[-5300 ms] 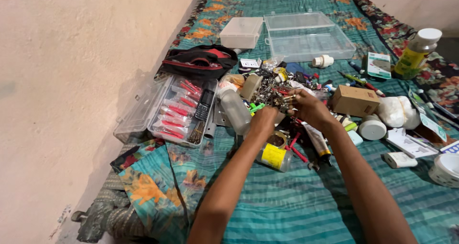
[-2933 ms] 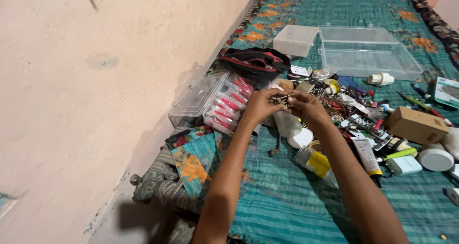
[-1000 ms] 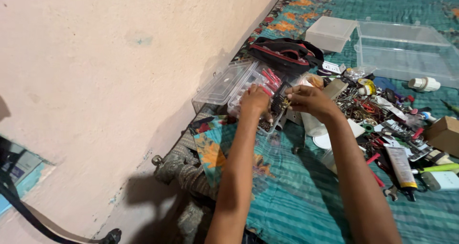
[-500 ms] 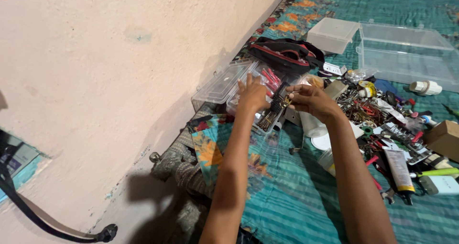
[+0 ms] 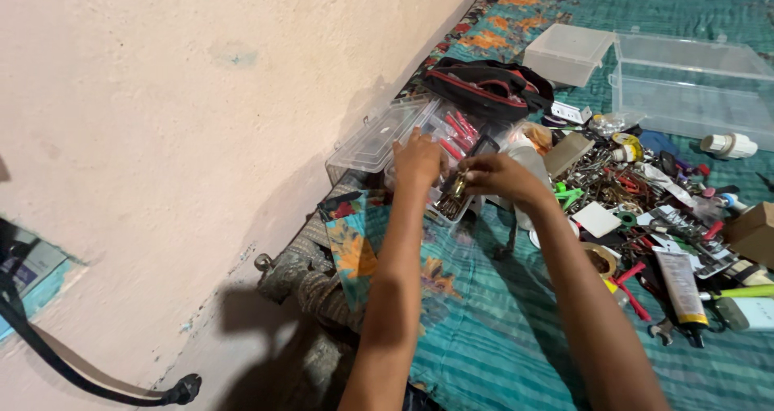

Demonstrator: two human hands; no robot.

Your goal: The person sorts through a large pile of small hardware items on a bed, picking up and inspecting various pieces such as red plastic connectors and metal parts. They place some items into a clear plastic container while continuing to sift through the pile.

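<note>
A big plain wall (image 5: 161,97) in a pale peach colour fills the left side, with small marks and chipped paint low down. Next to it is a bed (image 5: 500,322) under a blue-green striped cover with orange flowers along its edge. A black cable (image 5: 89,379) curves across the bottom left corner, and the light is soft and dim.

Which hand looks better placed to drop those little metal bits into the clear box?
Probably the right hand: it pinches the small metal bits directly above the clear box. The left hand rests on the box, seemingly steadying it.
</note>
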